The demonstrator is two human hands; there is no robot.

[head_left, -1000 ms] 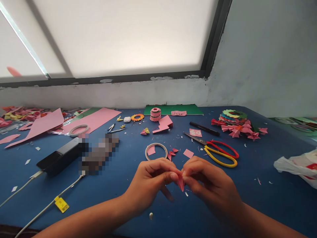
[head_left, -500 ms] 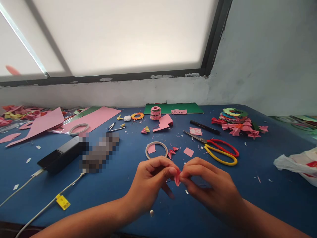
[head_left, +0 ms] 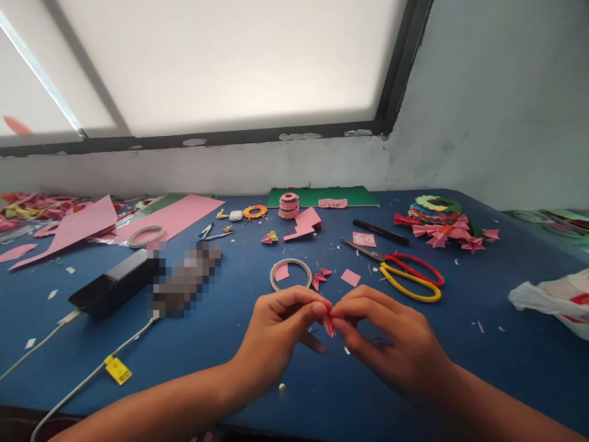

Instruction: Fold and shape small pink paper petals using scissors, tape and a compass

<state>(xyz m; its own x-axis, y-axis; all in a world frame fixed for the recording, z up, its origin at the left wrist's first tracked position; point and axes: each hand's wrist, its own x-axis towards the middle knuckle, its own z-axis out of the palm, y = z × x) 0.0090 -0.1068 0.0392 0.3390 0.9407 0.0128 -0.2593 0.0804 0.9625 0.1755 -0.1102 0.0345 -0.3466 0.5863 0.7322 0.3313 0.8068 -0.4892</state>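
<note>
Both hands meet just above the blue table [head_left: 221, 344] near its front edge. My left hand [head_left: 280, 331] and my right hand [head_left: 386, 337] pinch the same small folded pink paper piece [head_left: 328, 325] between thumbs and fingertips. The piece points downward and is mostly hidden by the fingertips. Just beyond the hands lie a tape ring [head_left: 291, 274], small folded pink pieces [head_left: 319, 279] and a pink paper square [head_left: 350, 277].
Red and yellow scissors [head_left: 405, 276] and a black marker [head_left: 380, 232] lie to the right, near a pile of folded paper shapes [head_left: 442, 224]. Pink sheets [head_left: 170, 218], a black box [head_left: 110, 287] with white cables [head_left: 87, 380] sit left. A white plastic bag [head_left: 552, 301] lies far right.
The pinched pink piece shows less and less below the fingertips. Both hands drift slightly up in the picture as the view tilts down a little.
</note>
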